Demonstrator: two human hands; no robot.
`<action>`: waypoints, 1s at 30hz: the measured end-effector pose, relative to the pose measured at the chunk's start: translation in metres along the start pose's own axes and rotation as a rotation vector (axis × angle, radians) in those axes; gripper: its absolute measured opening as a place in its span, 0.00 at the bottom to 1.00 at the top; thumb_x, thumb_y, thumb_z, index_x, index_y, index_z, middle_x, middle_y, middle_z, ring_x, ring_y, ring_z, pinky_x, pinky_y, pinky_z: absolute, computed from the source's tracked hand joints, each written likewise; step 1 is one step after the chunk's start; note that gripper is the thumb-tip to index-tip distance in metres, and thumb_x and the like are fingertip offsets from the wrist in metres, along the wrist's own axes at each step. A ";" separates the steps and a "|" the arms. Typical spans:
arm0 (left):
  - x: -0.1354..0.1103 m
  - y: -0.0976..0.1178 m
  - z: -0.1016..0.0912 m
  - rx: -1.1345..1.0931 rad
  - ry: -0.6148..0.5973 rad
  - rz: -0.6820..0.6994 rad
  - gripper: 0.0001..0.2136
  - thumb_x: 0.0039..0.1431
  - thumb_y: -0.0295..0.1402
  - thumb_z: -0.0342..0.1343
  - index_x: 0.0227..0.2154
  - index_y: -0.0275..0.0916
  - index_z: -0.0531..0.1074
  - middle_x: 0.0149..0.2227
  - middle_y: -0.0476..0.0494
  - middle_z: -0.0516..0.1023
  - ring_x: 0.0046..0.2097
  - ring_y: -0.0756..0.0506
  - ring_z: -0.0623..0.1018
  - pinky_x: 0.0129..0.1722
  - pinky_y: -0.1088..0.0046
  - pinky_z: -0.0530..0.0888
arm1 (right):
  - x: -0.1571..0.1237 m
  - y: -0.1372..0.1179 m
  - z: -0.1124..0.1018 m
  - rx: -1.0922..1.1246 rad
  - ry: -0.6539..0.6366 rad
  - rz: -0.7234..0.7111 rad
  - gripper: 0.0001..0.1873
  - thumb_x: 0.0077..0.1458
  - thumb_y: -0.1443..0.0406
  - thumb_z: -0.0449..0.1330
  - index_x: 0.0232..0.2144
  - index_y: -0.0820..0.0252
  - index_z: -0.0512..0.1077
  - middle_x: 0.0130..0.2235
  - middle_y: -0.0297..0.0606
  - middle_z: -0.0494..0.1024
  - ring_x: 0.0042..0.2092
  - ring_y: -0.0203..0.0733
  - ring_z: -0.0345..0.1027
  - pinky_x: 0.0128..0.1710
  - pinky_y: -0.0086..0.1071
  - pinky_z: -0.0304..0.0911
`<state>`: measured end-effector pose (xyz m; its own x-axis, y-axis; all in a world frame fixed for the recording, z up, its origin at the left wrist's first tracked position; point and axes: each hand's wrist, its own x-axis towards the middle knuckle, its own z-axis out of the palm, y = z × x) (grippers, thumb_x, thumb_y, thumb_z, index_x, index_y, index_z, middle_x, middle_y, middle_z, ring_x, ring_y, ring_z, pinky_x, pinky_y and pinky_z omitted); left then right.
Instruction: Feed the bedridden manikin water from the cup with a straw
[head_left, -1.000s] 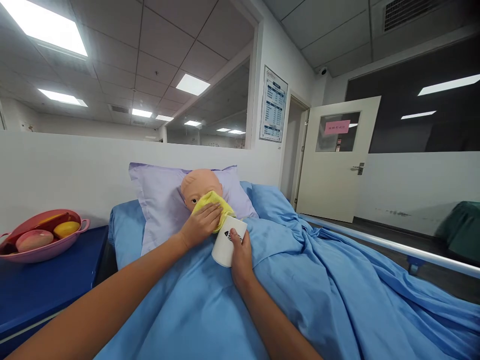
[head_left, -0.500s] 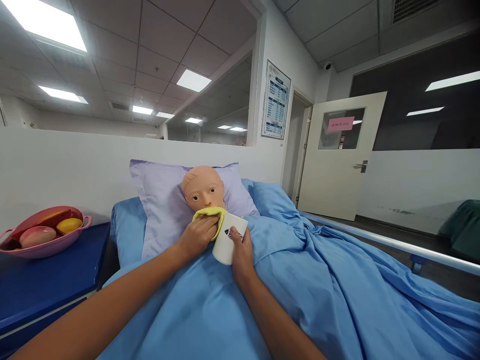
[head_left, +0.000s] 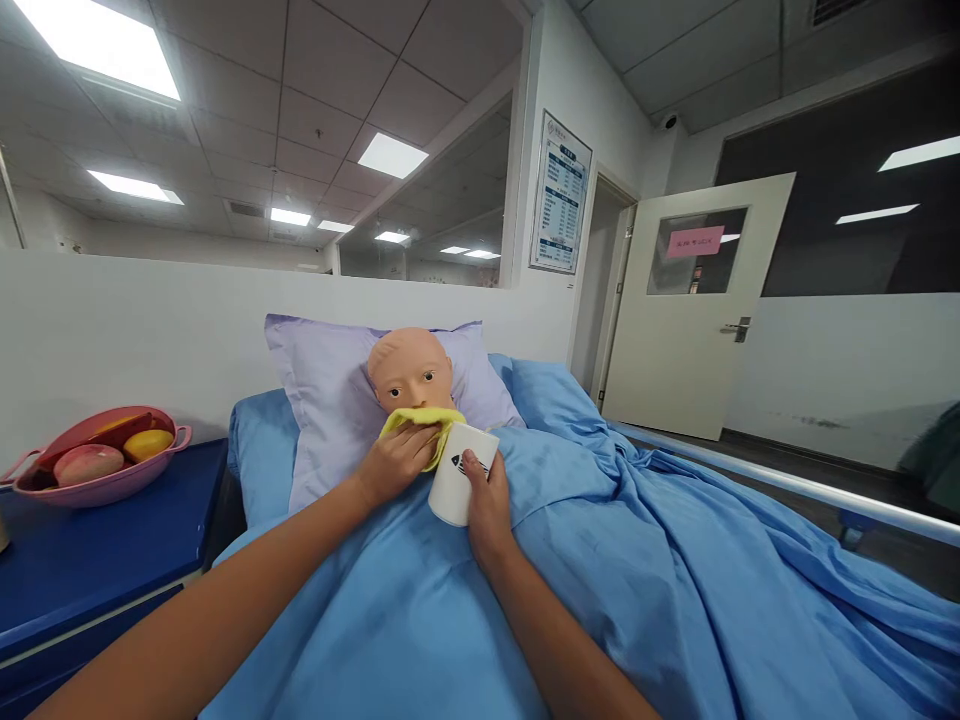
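A bald manikin [head_left: 410,368] lies in bed with its head on a lilac pillow [head_left: 322,400]. My left hand [head_left: 399,462] is closed on a yellow cloth [head_left: 420,415] and presses it over the manikin's mouth and chin, which the cloth hides. In my right hand [head_left: 489,500] is a white mug [head_left: 452,490] with a dark printed mark, tilted beside the cloth. The thumb lies across the mug's side; the other fingers are mostly hidden behind it. A blue quilt [head_left: 360,610] covers the manikin's body below both hands.
At the left, a pink basket [head_left: 97,490] of fruit stands on a blue bedside cabinet [head_left: 150,545]. A metal bed rail [head_left: 847,490] runs along the right side. Beyond it a cream door [head_left: 667,370] stands ajar, near a framed notice [head_left: 560,195] on the wall.
My left hand has spread the cloth a little further across the manikin's mouth, and its edge now reaches further right. The mug stays in my right hand. The view has shifted slightly left.
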<state>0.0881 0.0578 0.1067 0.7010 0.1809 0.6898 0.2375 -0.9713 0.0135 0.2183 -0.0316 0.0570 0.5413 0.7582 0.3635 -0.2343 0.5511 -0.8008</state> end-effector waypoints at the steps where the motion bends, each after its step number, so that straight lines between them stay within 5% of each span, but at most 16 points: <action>1: -0.008 -0.001 0.003 0.009 0.002 -0.015 0.16 0.64 0.31 0.43 0.50 0.39 0.71 0.55 0.36 0.72 0.59 0.40 0.69 0.61 0.54 0.62 | -0.001 -0.001 0.000 0.011 -0.006 0.003 0.26 0.50 0.52 0.63 0.48 0.53 0.65 0.40 0.35 0.77 0.37 0.41 0.73 0.35 0.33 0.70; 8: -0.060 0.012 0.013 -0.078 0.088 -0.282 0.20 0.54 0.20 0.44 0.46 0.40 0.72 0.48 0.39 0.77 0.49 0.42 0.75 0.50 0.63 0.72 | -0.005 -0.005 0.001 -0.021 -0.046 0.013 0.23 0.50 0.53 0.63 0.47 0.53 0.66 0.40 0.35 0.76 0.38 0.41 0.72 0.36 0.34 0.70; 16: -0.062 0.056 -0.029 -1.122 0.720 -1.052 0.19 0.52 0.29 0.55 0.49 0.42 0.69 0.43 0.45 0.79 0.41 0.42 0.79 0.39 0.67 0.77 | -0.010 0.001 0.003 -0.197 -0.187 -0.107 0.24 0.49 0.55 0.64 0.47 0.55 0.67 0.38 0.34 0.75 0.37 0.41 0.70 0.35 0.33 0.67; 22: -0.088 0.042 -0.010 -1.768 0.779 -1.218 0.20 0.57 0.35 0.56 0.52 0.36 0.67 0.45 0.39 0.79 0.46 0.40 0.79 0.47 0.63 0.77 | -0.016 -0.002 0.006 -0.279 -0.276 -0.131 0.23 0.48 0.57 0.64 0.47 0.54 0.67 0.39 0.33 0.75 0.38 0.41 0.69 0.37 0.33 0.66; 30: -0.126 0.062 0.002 -1.899 0.844 -1.256 0.24 0.60 0.33 0.53 0.58 0.35 0.61 0.52 0.38 0.76 0.55 0.40 0.73 0.56 0.62 0.71 | -0.016 -0.001 0.007 -0.283 -0.285 -0.068 0.22 0.48 0.57 0.64 0.45 0.53 0.68 0.37 0.33 0.76 0.35 0.40 0.69 0.32 0.32 0.65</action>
<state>0.0158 -0.0246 0.0189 0.3543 0.9244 -0.1410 -0.7829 0.3757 0.4959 0.2044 -0.0421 0.0548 0.2934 0.8113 0.5057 0.0476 0.5159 -0.8553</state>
